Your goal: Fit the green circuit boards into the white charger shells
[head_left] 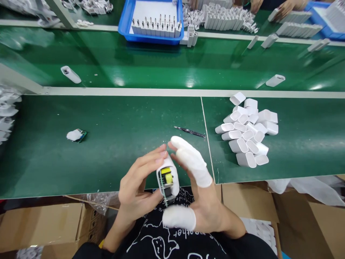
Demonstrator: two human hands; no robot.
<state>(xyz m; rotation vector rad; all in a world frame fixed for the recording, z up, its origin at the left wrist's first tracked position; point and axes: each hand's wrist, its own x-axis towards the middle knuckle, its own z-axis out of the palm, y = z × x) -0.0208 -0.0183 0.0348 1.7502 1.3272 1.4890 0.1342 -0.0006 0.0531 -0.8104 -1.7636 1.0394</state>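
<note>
Both my hands hold one white charger shell (172,172) at the near edge of the green table (113,144). A green circuit board (165,181) with a yellow part sits partly inside the shell's open end. My left hand (138,183) curls its fingers round the shell's left side. My right hand (198,190) wears white finger cots and pinches the shell between thumb and forefingers. A pile of empty white shells (246,131) lies to the right of my hands. Thin black tweezers (190,132) rest on the table just beyond my fingers.
A small board with a white wad (76,135) lies at the left. Behind runs a green conveyor (161,64) carrying single shells (70,74). A blue tray (155,19) of plug parts stands farther back, with another person's hands (285,7) at top right. Cardboard boxes (40,223) sit below the table.
</note>
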